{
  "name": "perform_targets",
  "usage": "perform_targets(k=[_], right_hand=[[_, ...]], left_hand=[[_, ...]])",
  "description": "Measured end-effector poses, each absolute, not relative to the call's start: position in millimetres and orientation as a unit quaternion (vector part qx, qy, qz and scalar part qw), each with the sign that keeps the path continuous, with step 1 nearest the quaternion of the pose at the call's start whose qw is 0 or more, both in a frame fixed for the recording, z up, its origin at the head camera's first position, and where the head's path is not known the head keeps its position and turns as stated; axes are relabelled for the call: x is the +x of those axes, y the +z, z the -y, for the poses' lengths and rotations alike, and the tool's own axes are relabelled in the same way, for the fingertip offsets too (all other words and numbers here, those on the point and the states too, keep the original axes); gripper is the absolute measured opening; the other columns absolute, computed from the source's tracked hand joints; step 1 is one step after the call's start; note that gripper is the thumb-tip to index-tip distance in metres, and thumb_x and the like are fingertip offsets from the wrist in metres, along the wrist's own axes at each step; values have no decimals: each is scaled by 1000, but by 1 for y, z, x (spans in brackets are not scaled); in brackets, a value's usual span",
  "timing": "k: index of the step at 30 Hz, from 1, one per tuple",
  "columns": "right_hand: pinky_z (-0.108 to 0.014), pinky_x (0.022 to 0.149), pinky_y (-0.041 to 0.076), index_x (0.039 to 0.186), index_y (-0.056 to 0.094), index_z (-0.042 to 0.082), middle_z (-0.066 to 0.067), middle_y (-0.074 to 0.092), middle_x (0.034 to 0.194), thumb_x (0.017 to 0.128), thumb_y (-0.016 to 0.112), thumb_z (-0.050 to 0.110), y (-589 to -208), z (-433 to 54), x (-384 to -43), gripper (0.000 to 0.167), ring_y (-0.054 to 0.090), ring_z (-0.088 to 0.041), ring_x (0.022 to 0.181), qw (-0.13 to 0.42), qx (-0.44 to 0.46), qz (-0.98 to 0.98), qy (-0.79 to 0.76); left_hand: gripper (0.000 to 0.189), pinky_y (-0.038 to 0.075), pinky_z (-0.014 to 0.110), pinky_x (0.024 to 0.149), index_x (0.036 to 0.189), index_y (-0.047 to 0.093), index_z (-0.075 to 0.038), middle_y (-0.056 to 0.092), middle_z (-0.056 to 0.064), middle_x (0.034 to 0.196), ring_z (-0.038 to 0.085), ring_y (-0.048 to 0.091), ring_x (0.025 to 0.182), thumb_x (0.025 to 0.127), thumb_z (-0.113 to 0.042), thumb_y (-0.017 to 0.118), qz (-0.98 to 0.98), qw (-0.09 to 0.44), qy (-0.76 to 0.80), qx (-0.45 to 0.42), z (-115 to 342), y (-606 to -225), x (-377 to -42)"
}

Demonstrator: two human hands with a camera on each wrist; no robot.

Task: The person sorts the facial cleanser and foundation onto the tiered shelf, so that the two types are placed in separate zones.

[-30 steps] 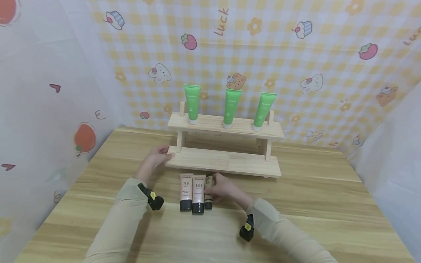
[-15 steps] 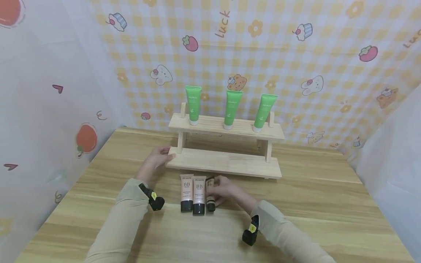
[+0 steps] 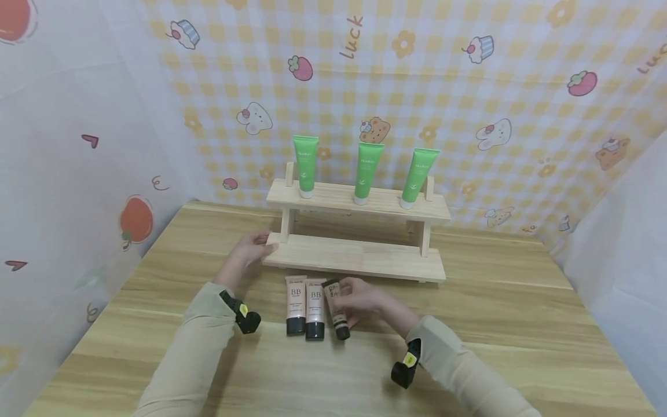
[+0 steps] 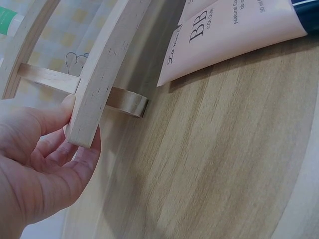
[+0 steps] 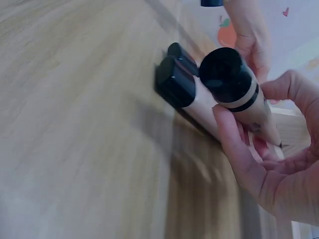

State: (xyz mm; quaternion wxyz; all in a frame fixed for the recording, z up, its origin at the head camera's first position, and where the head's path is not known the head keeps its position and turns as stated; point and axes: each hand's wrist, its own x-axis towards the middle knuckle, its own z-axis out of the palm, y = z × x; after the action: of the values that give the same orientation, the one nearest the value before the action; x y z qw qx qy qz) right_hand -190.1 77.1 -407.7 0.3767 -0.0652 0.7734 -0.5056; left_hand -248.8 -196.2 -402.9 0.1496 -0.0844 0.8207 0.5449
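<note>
While the left hand point(image 3: 247, 253) pinches the two-tier wooden rack point(image 3: 354, 255) by its lower board, the right hand point(image 3: 365, 298) grips a brown cosmetic tube point(image 3: 337, 314) in front of it.

I see room along the lower shelf point(image 3: 354, 255) of the wooden rack point(image 3: 336, 196) and over the counter point(image 3: 500, 278) to its right; green tubes point(image 3: 368, 174) obstruct its top, pink tubes point(image 3: 315, 307) and the right hand point(image 3: 363, 300) its front, the left hand point(image 3: 249, 251) its left end.

Pinched aslant in the right hand point(image 3: 363, 296): a brown, black-capped tube point(image 3: 337, 313). Upright on the surface point(image 3: 500, 301): a wooden two-tier rack point(image 3: 359, 255).
</note>
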Motion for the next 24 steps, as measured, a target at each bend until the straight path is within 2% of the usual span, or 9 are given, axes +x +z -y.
perform_targets(k=[3, 11, 19, 24], right_hand=[[-29, 55, 56, 130, 34, -8, -25, 50, 123, 68, 59, 5, -402, -79, -193, 68, 62, -23, 75, 385, -90, -763, -511], [-37, 67, 57, 131, 34, -6, -20, 55, 112, 70, 57, 4, -387, -83, -198, 66, 60, -22, 84, 387, -112, -723, -561], [-37, 68, 57, 133, 33, 0, -18, 57, 113, 76, 53, 4, -378, -84, -201, 60, 60, -20, 92, 363, -119, -708, -594], [-42, 76, 56, 134, 32, 2, -16, 59, 109, 80, 56, 8, -374, -83, -200, 59, 62, -20, 94, 323, -113, -721, -602]], left_hand=[[60, 29, 42, 111, 141, 24, 3, 31, 26, 144, 38, 33, 132, 92, -13, 53, -820, 149, 545, -86, 196, -402, -249], [60, 28, 43, 111, 142, 24, 2, 29, 26, 145, 38, 31, 133, 92, -15, 53, -823, 152, 540, -88, 196, -401, -247], [61, 27, 43, 112, 142, 23, 2, 29, 25, 145, 38, 31, 133, 92, -16, 53, -823, 154, 539, -89, 195, -400, -248], [61, 28, 44, 112, 142, 23, 2, 29, 25, 145, 38, 31, 133, 92, -17, 53, -825, 157, 535, -91, 196, -401, -248]])
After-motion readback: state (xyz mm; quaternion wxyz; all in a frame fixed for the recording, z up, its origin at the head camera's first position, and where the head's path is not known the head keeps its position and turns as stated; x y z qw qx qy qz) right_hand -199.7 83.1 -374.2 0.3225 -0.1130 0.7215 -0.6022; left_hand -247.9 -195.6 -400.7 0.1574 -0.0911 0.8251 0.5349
